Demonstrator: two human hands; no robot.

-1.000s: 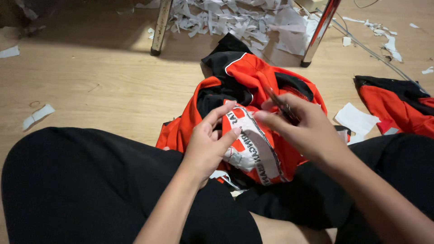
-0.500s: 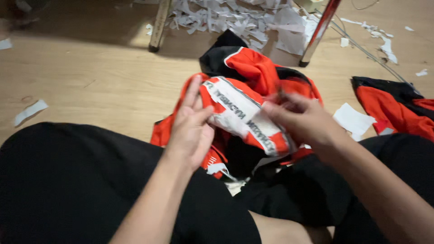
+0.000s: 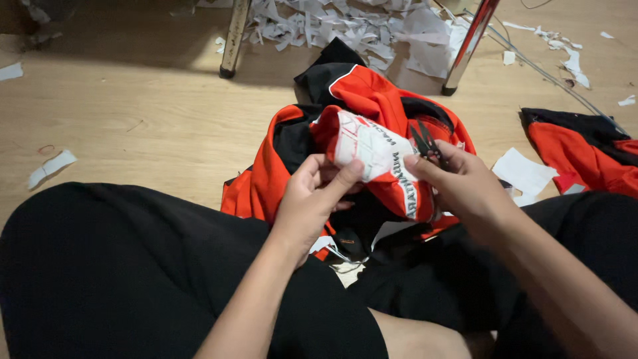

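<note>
Left hand (image 3: 312, 199) pinching the white printed patch (image 3: 372, 149) of a red-and-black fabric garment (image 3: 292, 146) bunched over the lap, right hand (image 3: 465, 189) closed on small black thread snips (image 3: 425, 143) — blades at the patch, pale wooden floor (image 3: 133, 113), white paper scraps (image 3: 345, 23) beyond.

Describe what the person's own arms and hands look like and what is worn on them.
Both forearms are bare as far as the view shows: no sleeves, gloves, watch or bracelet. The left hand and the right hand carry no rings that can be seen, and the visible nails on the fingers are short and unpainted. Black trousers cover the legs beneath the arms.
</note>
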